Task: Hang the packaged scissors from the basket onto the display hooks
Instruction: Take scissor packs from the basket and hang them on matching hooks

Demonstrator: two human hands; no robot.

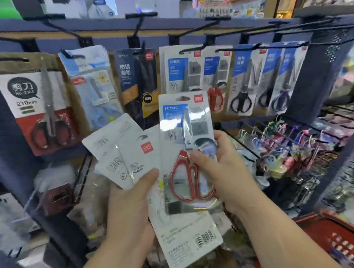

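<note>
Right hand [226, 172] pinches red-handled scissors pack [177, 123], thumb on its front, pack upright just below far hooks [190, 49] with matching packs. Left hand [130, 203] grips fan of white packs [114, 137], backs showing. Red basket [344, 241] near right.

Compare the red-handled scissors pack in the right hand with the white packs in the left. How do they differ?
The red-handled pack faces front, scissors showing; the white packs show backs with barcodes. The red-handled pack is single and upright in the right hand; the white packs are several, fanned and tilted, in the left hand. Both carry a red logo.
</note>
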